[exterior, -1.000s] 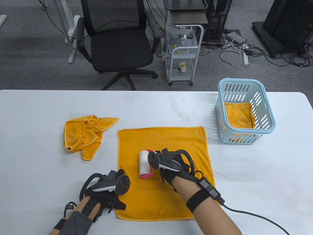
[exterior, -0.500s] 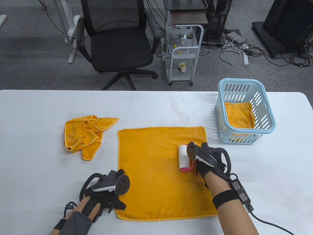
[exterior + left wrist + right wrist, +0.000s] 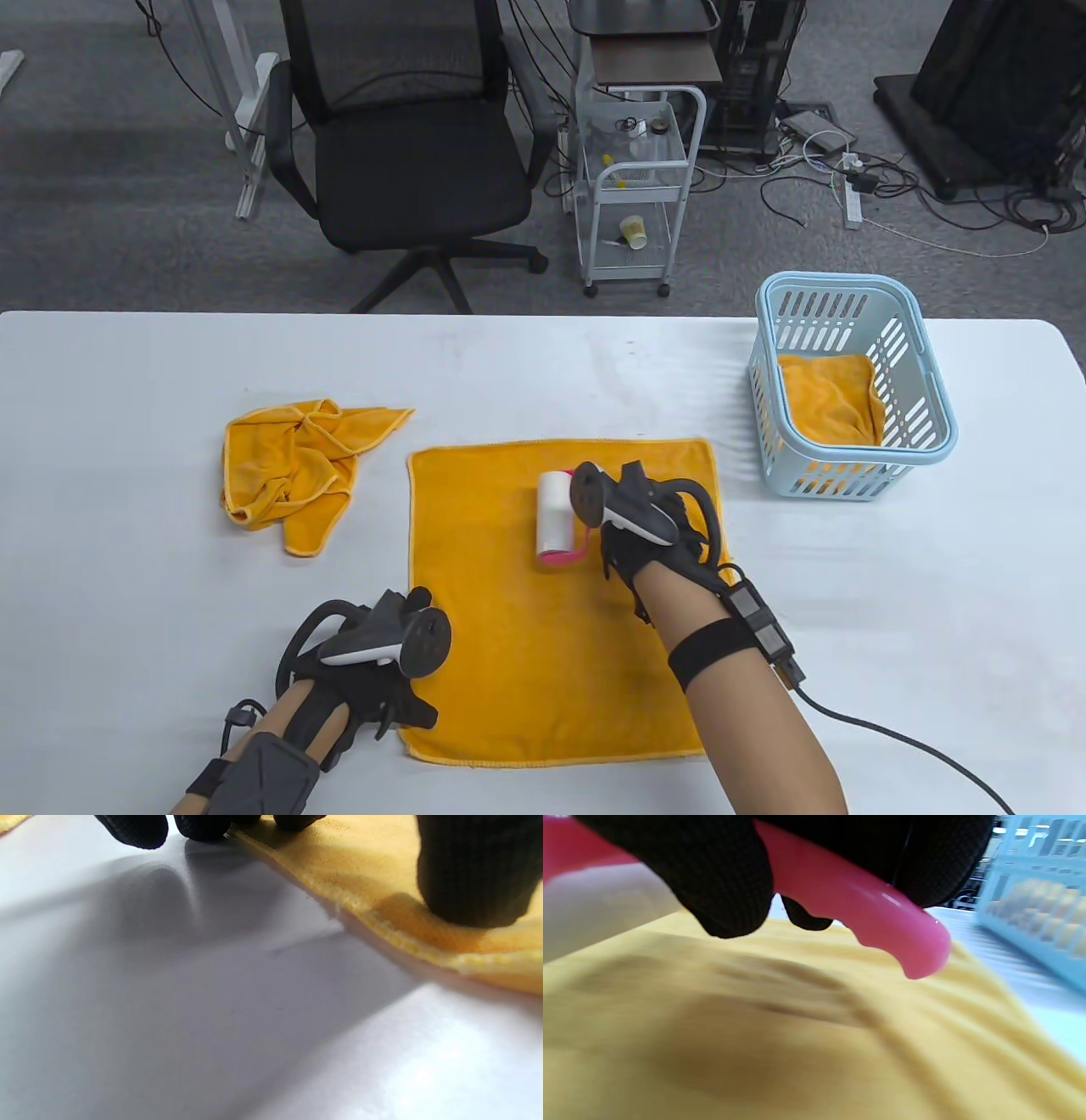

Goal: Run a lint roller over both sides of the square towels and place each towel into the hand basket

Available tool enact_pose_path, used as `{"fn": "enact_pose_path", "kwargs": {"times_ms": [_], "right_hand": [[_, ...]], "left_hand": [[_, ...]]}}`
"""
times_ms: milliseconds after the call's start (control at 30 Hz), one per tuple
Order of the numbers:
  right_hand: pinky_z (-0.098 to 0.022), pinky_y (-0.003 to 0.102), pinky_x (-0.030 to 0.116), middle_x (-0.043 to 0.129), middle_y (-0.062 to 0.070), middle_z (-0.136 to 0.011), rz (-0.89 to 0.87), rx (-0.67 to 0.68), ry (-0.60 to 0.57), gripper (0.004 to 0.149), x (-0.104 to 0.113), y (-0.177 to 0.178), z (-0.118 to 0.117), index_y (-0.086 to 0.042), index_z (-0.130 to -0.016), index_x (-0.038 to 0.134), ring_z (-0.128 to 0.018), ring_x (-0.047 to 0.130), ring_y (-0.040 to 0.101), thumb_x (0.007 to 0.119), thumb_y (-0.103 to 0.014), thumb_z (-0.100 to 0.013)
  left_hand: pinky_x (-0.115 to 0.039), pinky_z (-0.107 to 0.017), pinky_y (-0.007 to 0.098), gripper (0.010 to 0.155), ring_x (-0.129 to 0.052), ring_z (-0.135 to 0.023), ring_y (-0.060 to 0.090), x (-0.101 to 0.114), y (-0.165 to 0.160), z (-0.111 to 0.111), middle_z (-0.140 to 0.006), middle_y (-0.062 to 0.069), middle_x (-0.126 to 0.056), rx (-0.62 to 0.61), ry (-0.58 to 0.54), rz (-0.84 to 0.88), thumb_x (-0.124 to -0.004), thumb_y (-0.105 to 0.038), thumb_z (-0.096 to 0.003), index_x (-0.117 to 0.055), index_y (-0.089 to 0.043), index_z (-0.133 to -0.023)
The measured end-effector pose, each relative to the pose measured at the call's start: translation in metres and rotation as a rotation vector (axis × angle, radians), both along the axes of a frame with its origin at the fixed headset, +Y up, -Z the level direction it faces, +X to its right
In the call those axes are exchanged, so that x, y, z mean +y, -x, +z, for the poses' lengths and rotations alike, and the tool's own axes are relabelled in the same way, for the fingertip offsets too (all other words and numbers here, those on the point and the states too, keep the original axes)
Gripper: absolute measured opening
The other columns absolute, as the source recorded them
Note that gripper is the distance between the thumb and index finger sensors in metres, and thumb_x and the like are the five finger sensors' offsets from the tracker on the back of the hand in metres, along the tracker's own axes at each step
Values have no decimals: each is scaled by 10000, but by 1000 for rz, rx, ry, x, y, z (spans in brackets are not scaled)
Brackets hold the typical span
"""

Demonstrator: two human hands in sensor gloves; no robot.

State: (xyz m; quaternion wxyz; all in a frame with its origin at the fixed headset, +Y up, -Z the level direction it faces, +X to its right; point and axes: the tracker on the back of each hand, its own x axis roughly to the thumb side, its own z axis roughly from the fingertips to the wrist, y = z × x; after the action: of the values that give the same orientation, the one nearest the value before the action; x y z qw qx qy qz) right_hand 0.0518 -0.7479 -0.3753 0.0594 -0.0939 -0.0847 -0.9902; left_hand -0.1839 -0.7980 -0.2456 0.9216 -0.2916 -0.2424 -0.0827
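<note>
The flat square orange towel lies spread on the white table; your left hand presses only its corner with straight fingers, so it may bunch. Your right hand grips the pink-handled white lint roller on it.

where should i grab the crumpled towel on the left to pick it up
Probably pinch the crumpled towel at its pointed corner, which sticks out toward the flat towel. Come from above and the right: that tip lies flat and free, while the rest is bunched in folds.
</note>
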Motion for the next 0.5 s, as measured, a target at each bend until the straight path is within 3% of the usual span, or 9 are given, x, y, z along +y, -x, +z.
{"fn": "enact_pose_path", "kwargs": {"times_ms": [233, 367, 500], "right_hand": [[-576, 588, 765, 825, 109, -950, 41, 75, 12, 591, -22, 38, 6, -230, -1040, 680, -860, 859, 408, 887, -333, -496], [-573, 602, 757, 840, 112, -939, 78, 13, -11, 592, -16, 8, 5, -266, -1036, 675, -854, 861, 415, 902, -325, -492], [-574, 612, 753, 843, 118, -936, 171, -91, -16, 595, -8, -47, 7, -264, -1034, 681, -855, 857, 423, 915, -308, -489]], "left_hand": [[-487, -746, 701, 1052, -399, -1098, 498, 0, 0, 0, -1211, 172, -224, 0, 0, 0, -869, -686, -314, -361, -198, -1096], [-488, -746, 701, 1052, -400, -1097, 499, 0, 0, 0, -1211, 170, -223, 0, 0, 0, -869, -685, -315, -361, -198, -1097], [-488, -746, 701, 1052, -402, -1098, 498, 0, 0, 0, -1212, 170, -224, 0, 0, 0, -869, -686, -314, -363, -198, -1097]]}}
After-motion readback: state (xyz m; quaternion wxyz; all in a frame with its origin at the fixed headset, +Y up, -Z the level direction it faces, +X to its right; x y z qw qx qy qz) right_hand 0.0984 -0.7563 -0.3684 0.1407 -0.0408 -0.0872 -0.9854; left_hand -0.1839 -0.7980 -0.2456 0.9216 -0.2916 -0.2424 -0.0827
